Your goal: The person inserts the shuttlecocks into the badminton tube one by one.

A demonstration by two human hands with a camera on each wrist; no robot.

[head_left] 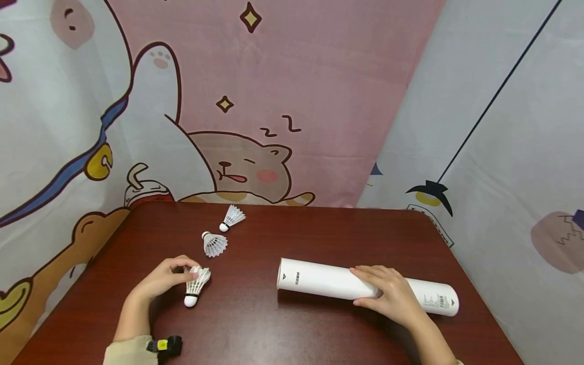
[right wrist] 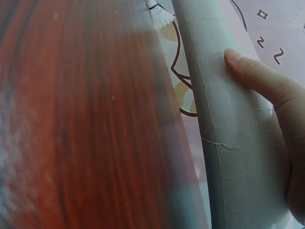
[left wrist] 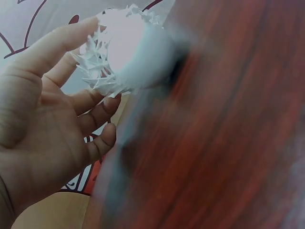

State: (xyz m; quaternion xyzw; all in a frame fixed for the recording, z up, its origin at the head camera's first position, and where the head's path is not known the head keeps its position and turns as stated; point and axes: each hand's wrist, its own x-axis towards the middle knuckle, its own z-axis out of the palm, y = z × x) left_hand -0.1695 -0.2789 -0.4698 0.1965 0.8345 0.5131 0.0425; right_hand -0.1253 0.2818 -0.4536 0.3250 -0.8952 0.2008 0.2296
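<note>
In the head view my left hand (head_left: pixel 171 276) pinches a white shuttlecock (head_left: pixel 193 286) by its feathers, with the rounded cork pointing down and toward me. The left wrist view shows the feathers and a pale, overexposed round end of this shuttlecock (left wrist: pixel 147 52) beyond the thumb and fingers. On the right, my right hand (head_left: pixel 392 294) grips a long white cardboard tube (head_left: pixel 319 279) around its middle from above. The tube lies on its side, slanting slightly down to the right, with small black print near both ends. Creases run along the tube (right wrist: pixel 228 129) in the right wrist view.
Two more shuttlecocks lie on the dark red-brown table (head_left: pixel 255 324): one (head_left: pixel 233 216) close to the back edge, another (head_left: pixel 215 244) just in front of it. A cartoon-printed cloth (head_left: pixel 319 76) hangs behind. A dark wrist strap (head_left: pixel 171 345) is at my left sleeve.
</note>
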